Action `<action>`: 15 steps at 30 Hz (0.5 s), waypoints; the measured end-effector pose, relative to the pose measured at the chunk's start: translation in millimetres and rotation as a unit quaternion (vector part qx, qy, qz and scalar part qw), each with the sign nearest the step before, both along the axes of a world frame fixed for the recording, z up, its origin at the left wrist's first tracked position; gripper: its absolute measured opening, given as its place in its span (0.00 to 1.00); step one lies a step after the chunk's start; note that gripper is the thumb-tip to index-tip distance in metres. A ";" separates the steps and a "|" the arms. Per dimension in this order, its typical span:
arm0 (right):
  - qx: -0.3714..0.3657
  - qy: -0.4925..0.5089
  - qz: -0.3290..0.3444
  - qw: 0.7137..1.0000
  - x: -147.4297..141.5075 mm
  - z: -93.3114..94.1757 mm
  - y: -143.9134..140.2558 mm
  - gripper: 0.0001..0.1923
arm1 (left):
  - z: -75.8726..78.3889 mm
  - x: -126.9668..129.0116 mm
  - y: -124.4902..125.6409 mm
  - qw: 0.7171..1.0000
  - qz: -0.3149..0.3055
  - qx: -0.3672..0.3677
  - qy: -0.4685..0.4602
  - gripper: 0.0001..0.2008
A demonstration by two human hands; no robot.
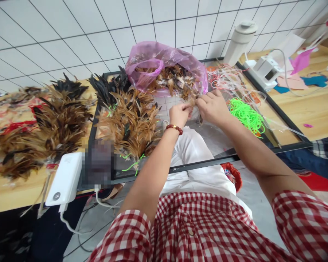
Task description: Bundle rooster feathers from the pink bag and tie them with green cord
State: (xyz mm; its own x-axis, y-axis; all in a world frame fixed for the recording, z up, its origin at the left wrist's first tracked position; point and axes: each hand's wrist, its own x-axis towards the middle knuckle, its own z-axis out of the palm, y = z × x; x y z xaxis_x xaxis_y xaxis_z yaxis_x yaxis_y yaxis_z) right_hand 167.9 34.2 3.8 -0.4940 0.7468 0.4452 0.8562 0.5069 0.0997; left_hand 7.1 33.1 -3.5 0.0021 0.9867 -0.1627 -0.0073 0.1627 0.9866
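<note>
My left hand (180,113) and my right hand (211,106) meet in front of a pink plastic bag (177,54). Pinched between their fingertips are small brown feathers (192,102), whose exact number I cannot make out. The open bag lies on its side, with loose brown and whitish feathers (177,78) spilling at its mouth. To the left of my left hand spreads a pile of brown feather bunches (133,120), some tied with green string. Bright green cords (246,115) lie in a heap right of my right hand.
A black-framed glass panel (180,166) spans the work area over my lap. On the left are more feather bunches (62,120), a white power bank (65,178) and a blurred-out device (97,163). A white bottle (239,43), pale strings (229,78) and a charger (266,71) stand or lie right.
</note>
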 end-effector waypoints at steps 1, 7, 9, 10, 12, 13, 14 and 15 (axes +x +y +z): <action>-0.001 0.014 0.003 1.000 1.4 -0.9 0.9 0.14 | -1.4 0.2 0.1 1.000 -0.007 0.000 0.003 0.10; 0.013 0.156 -0.088 0.984 35.3 -9.2 16.3 0.12 | 2.1 -0.3 -1.3 0.995 0.024 -0.039 -0.093 0.13; 0.003 0.203 -0.112 0.973 49.4 -13.7 22.6 0.11 | 5.4 -1.6 -1.6 0.991 0.035 -0.048 -0.120 0.13; -0.003 0.228 -0.118 0.966 54.4 -15.9 25.2 0.11 | 6.4 -2.3 -1.3 0.990 0.039 -0.050 -0.127 0.13; -0.013 0.277 -0.112 0.954 58.6 -19.5 29.0 0.10 | 6.5 -3.3 -0.1 0.988 0.047 -0.047 -0.136 0.12; -0.018 0.295 -0.103 0.950 57.6 -20.8 30.0 0.09 | 5.7 -3.6 0.8 0.988 0.051 -0.045 -0.139 0.12; -0.024 0.308 -0.093 0.947 54.9 -21.9 30.6 0.09 | 4.7 -3.7 1.6 0.987 0.057 -0.043 -0.142 0.12; -0.031 0.316 -0.084 0.945 50.9 -22.7 30.8 0.09 | 3.4 -3.6 2.3 0.987 0.064 -0.041 -0.145 0.11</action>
State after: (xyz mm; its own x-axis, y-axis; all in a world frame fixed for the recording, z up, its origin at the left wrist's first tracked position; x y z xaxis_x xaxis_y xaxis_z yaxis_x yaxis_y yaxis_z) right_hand 218.7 65.0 -18.9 -0.0170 0.8251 0.5647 0.8032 0.3476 -0.4837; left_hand 3.5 35.4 -0.1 -0.0636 0.9652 -0.2535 -0.3126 0.2219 0.9236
